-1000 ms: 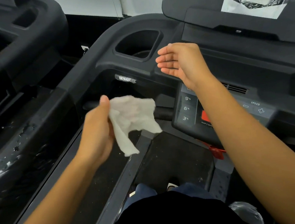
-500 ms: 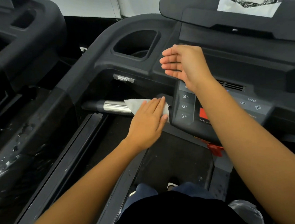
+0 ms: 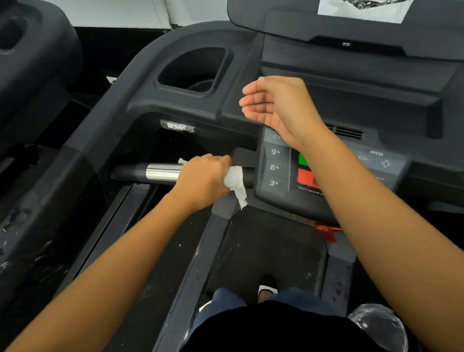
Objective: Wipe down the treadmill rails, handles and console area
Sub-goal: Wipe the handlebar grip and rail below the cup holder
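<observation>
My left hand (image 3: 203, 179) is closed around the horizontal handle bar (image 3: 152, 173) of the black treadmill, with a white wipe (image 3: 235, 182) wrapped between palm and bar. A tail of the wipe hangs down at the hand's right. The bar's silver section shows to the left of the hand. My right hand (image 3: 278, 105) hovers open, palm facing left, above the console panel (image 3: 276, 167) with its 9, 6 and 3 percent keys and the red and green buttons. It holds nothing.
A cup holder recess (image 3: 193, 71) sits in the console top at the back. The left side rail (image 3: 27, 221) carries wet droplets. A second treadmill (image 3: 4, 55) stands at far left. A red safety clip (image 3: 326, 230) hangs under the console. My legs stand on the belt (image 3: 259, 246).
My left hand carried the wipe from mid-air down to the handle bar, laid it on, then closed around the bar. My right hand stayed roughly in place above the console.
</observation>
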The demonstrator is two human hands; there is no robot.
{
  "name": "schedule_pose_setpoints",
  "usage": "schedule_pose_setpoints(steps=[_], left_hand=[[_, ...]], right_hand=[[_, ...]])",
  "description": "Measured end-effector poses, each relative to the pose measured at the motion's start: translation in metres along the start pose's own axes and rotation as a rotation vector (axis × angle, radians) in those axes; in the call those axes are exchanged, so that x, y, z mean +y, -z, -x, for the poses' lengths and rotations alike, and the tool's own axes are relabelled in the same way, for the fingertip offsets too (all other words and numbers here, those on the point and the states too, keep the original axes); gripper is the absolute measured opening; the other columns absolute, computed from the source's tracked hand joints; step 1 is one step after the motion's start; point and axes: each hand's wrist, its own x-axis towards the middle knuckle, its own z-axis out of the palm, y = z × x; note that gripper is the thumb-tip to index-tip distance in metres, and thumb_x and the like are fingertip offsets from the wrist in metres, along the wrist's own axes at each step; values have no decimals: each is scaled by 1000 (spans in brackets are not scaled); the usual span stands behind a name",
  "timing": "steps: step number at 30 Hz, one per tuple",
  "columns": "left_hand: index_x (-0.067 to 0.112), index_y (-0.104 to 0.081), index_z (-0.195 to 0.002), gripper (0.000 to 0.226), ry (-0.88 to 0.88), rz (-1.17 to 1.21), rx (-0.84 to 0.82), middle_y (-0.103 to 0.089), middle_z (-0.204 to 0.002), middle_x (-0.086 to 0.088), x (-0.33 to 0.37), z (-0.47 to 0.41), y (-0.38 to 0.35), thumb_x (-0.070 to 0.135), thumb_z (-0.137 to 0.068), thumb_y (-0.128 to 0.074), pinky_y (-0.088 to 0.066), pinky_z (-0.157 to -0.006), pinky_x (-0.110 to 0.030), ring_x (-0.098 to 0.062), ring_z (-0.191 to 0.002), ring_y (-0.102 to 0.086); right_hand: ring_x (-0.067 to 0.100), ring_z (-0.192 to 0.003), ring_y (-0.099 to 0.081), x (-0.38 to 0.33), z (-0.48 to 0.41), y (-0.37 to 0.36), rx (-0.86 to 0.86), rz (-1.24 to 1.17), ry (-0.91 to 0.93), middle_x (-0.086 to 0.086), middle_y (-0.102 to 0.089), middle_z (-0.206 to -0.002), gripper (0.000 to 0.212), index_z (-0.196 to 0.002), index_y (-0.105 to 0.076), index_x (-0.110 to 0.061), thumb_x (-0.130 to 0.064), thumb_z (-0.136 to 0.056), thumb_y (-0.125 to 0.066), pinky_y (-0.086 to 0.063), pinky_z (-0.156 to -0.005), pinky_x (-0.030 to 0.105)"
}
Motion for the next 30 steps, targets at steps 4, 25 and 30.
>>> schedule_pose_setpoints(steps=[4,25,30], left_hand=[[12,-53,-67,23,113,-85,90,-57,-61,-4,30,-3,-7,10,-51,-70,-29,-55,-29,-27,-57,-51],[11,-58,-87,35,-43,-125,200,-57,-74,-4,-29,18,-7,21,-59,-77,-40,-59,-35,-25,-65,-51],[12,-54,-73,32,-1,-65,208,-55,-64,-3,23,4,-11,10,-47,-74,-34,-54,-31,-27,-58,-51]], right_hand=[[23,-71,-66,0,0,-6,11,47,6,16,-70,-79,28,-92,-68,1,-14,-98,-45,-56,-66,26],[23,-72,-66,-2,-4,-26,-11,145,-17,14,-70,-81,28,-94,-68,0,-17,-97,-46,-57,-65,29],[21,-72,-64,-2,-3,-34,-8,191,-24,15,-71,-85,28,-99,-69,1,-16,-97,-46,-57,-67,30]])
